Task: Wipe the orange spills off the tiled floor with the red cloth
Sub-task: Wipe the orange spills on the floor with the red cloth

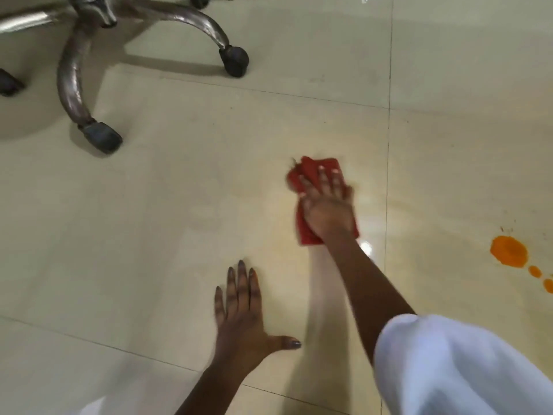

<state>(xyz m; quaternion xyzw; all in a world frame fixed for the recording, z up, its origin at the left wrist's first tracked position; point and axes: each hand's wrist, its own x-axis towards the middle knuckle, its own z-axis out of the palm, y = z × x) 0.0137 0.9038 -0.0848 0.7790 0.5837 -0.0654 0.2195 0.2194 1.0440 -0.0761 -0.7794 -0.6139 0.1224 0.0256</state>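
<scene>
My right hand [327, 205] lies flat on the folded red cloth [311, 170], pressing it to the cream tiled floor [179, 205] near the middle of the view. A faint yellowish smear shows on the tile around the cloth. My left hand [242, 313] rests palm down on the floor, fingers spread, nearer to me and left of the cloth. A round orange spill [508, 251] sits on the floor at the right, with two smaller orange drops [534, 271] trailing toward the right edge.
A metal office chair base [74, 73] with black castors [101, 136] stands at the upper left; another castor [235, 60] lies further right. My white sleeve [454, 366] fills the lower right corner.
</scene>
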